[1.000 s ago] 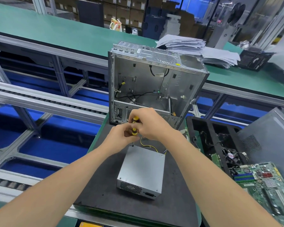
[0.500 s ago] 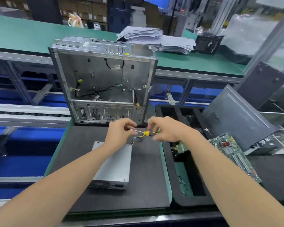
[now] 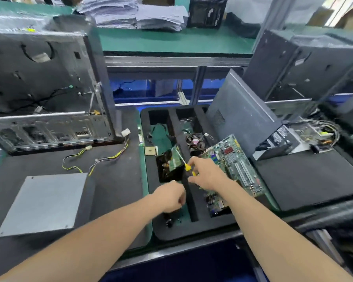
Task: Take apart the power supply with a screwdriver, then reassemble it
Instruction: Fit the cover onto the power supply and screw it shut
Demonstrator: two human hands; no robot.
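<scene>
Two hands above tray (image 3: 192, 231): right hand (image 3: 207, 176) grips screwdriver (image 3: 188, 167); left hand (image 3: 170, 197), fingers (image 3: 180, 198) curled, nearer the power supply (image 3: 43, 202) leftward.

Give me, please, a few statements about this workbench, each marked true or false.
1. The right hand holds the screwdriver. True.
2. The power supply lies inside the black tray. False: it lies on the dark mat, left of the tray.
3. The left hand rests on the power supply. False: it is over the tray with its fingers curled, well apart from the power supply.
4. A green circuit board leans in the tray, just right of the right hand. True.
5. A stack of papers sits on the green bench at the back. True.
</scene>
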